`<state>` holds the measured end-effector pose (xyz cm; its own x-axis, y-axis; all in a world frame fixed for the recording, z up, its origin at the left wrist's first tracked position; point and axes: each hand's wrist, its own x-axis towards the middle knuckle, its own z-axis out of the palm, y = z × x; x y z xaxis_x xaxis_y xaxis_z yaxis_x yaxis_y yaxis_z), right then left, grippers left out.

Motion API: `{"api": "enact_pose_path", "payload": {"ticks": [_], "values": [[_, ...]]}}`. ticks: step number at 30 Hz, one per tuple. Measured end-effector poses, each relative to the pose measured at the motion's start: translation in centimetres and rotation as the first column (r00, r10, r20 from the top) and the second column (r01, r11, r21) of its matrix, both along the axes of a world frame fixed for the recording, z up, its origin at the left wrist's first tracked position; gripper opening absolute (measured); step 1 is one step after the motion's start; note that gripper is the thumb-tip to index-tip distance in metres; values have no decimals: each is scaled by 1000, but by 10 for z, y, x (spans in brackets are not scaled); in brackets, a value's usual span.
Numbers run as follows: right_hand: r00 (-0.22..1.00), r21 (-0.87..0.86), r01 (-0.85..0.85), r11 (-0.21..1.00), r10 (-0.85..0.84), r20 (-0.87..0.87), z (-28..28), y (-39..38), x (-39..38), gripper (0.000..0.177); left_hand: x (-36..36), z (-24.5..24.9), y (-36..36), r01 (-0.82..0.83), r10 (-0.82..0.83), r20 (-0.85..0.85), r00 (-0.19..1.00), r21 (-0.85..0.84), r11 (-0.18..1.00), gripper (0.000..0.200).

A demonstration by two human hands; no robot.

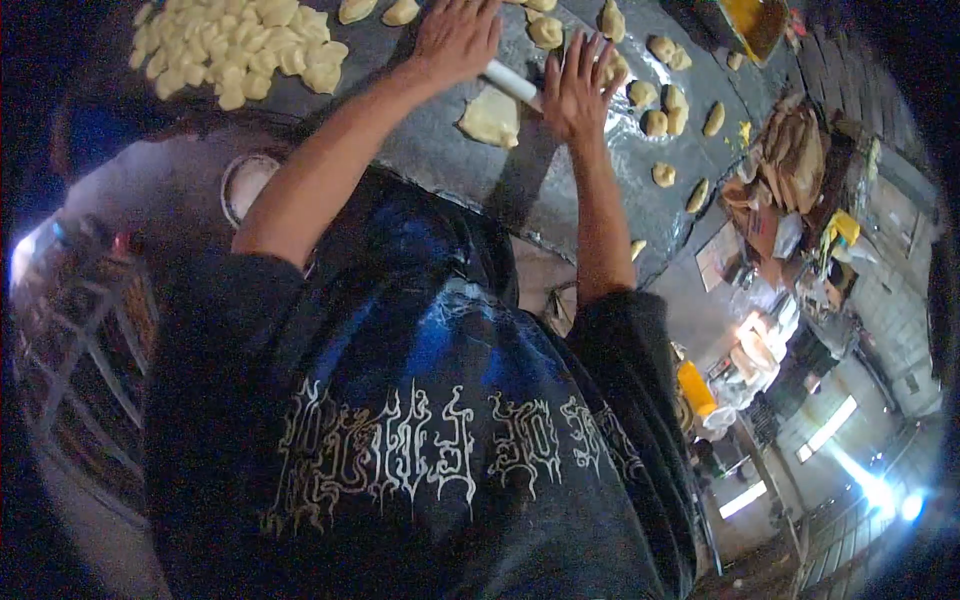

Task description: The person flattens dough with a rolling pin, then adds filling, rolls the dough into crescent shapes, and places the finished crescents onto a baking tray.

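A white rolling pin (512,82) lies slantwise on the dark worktop, under both palms. My left hand (455,42) rests on its upper-left end, fingers stretched forward and not wrapped round it. At the other end my right hand (578,92) presses flat with its fingers spread. Just below the pin, on my side, is a flattened sheet of pale dough (491,117). Small dough lumps (545,30) lie beyond the pin, and one piece is partly hidden by my right fingers. More dough pieces (674,108) sit to the right of that hand.
A large heap of dough pieces (245,45) covers the worktop's left end. A yellow-lined container (752,25) stands at the far right. Below the edge at left is a round white container (248,185). Cardboard and bags (790,160) are piled beyond the right edge.
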<state>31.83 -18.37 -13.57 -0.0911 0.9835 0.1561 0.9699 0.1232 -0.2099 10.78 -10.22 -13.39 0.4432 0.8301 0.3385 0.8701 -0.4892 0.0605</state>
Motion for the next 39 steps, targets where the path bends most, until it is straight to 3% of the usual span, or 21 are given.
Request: {"api": "enact_pose_path", "payload": {"ticks": [1,3,6,7,8,9,10,12,15,18,19,22,23,26,27,31,33,38,39], "values": [[995,0,27,1000,-27,-92,-4,15,10,69,8,-7,15,-56,57,-15,998,28,998,79],[998,82,60,995,-62,22,14,23,9,70,22,-15,40,-174,178,-41,983,94,980,86],[985,146,156,977,-165,50,50,-2,-16,71,6,38,2,148,-98,234,967,-206,967,49],[990,153,141,978,-139,-26,62,-28,-29,71,-2,26,-15,230,-242,445,862,81,970,43],[960,185,64,981,-10,-281,55,-56,-32,65,-17,30,-46,335,-243,527,814,-85,938,41],[962,145,56,988,-15,-272,67,-83,-48,51,-32,36,-78,445,-225,606,763,-241,862,39],[956,107,-65,992,93,-279,50,-101,-45,41,-43,20,-100,479,-276,566,777,-247,843,37],[926,140,-138,980,178,-334,44,-116,-57,36,-50,-13,-132,544,-378,493,784,-252,800,35],[890,144,-200,969,241,-386,16,-116,-47,35,-46,-20,-121,597,-333,646,687,-241,765,31],[877,262,-91,961,202,-436,7,-104,-47,42,-51,-18,-103,581,-249,672,697,-326,746,27],[902,307,-43,951,169,-396,5,-96,-48,43,-52,-18,-97,590,-316,622,717,-299,750,30],[927,278,167,946,-54,-372,0,-83,-53,42,-51,-22,-87,478,-270,603,751,-214,852,32],[942,152,198,968,-145,-303,21,-86,-59,35,-48,-11,-89,460,-189,648,738,-279,843,33],[949,191,85,978,-21,-315,16,-110,-69,41,-45,12,-110,424,-36,713,700,-375,825,30],[909,108,-7,994,51,-414,12,-122,-74,49,-46,11,-122,446,-100,683,723,-351,823,32],[976,26,28,999,-22,-216,22,-122,-87,47,-53,-2,-127,556,-237,634,737,-368,745,37],[975,12,48,999,-44,-219,18,-103,-76,43,-56,-17,-100,634,-302,635,711,-392,667,36],[973,93,164,982,-146,-178,6,-65,-62,33,-49,-7,-41,573,-195,665,721,-414,707,32],[963,28,253,967,-249,-103,6,-67,-66,37,-49,-4,-37,576,-179,681,710,-416,704,33]]}}
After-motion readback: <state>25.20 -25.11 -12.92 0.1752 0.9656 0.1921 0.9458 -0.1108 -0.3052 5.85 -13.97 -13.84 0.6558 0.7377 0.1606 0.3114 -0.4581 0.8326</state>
